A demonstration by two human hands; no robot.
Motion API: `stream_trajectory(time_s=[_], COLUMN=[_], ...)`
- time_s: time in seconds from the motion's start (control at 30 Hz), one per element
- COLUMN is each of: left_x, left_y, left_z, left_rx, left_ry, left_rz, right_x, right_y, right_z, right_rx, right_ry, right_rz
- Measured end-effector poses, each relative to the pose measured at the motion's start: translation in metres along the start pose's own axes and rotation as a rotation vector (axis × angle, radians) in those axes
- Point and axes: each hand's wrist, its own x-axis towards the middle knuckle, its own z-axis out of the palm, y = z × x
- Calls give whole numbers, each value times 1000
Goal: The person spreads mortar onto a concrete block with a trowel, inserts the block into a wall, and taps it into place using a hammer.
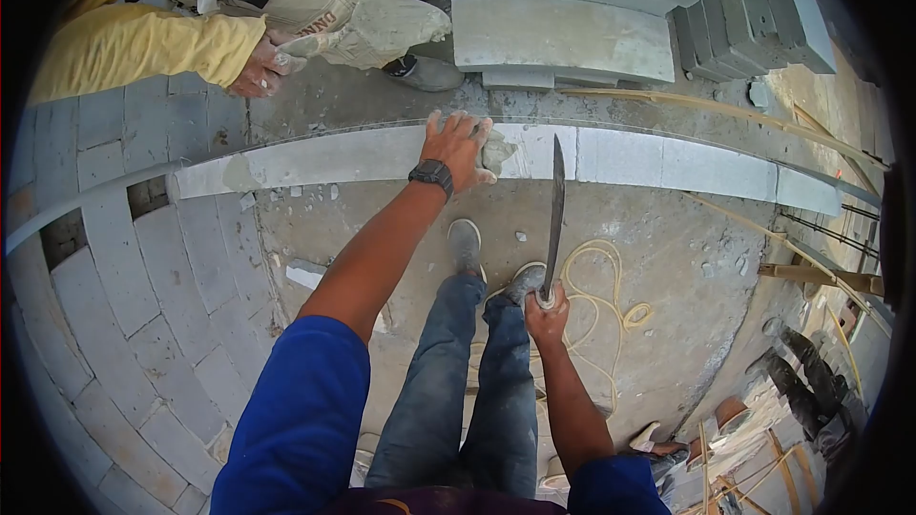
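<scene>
Machete (557,205), long, narrow, dark-bladed, with a pointed tip

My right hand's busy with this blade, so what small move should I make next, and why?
Perhaps gather the grey lump with your left hand and lift it: it sits by your thumb and forefinger on the pale block row, while your right hand grips the long blade.

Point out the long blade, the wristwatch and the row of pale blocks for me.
Long blade (557,205): head view, middle of the blade.
Wristwatch (433,175): head view, its dark body.
Row of pale blocks (620,156): head view, block right of the blade.
</scene>
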Motion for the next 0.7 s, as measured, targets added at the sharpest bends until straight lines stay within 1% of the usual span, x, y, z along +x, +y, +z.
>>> stream_trajectory(time_s=[0.03, 0.13, 0.23, 0.33, 0.43, 0.47, 0.6, 0.67, 0.7], left_x=[-1, 0, 1, 1, 0, 3, 0, 1, 1], left_y=[2, 3, 3, 2, 3, 4, 2, 1, 2], left_z=[-1, 1, 0, 0, -1, -3, 3, 4, 4], left_rx=[-9, 30, 33, 24, 10, 22, 33, 23, 16], left_ry=[-4, 7, -11, -6, 3, -3, -5, 1, -5], left_rz=[0, 6, 12, 2, 5, 10, 16, 17, 15], right_x=[-1, 8, -4, -6, 10, 12, -12, -15, -16], right_y=[11, 17, -11, -15, 2, -3, -26, -37, -31], right_z=[5, 9, 1, -2, 4, 2, -19, -22, -17], right_rx=[15, -194, -41, 36, -148, -276, -53, 59, 42], right_ry=[35, -128, -97, -37, -182, -152, -135, -86, -28], right_rz=[-70, 160, 239, 108, 323, 255, 290, 253, 169])
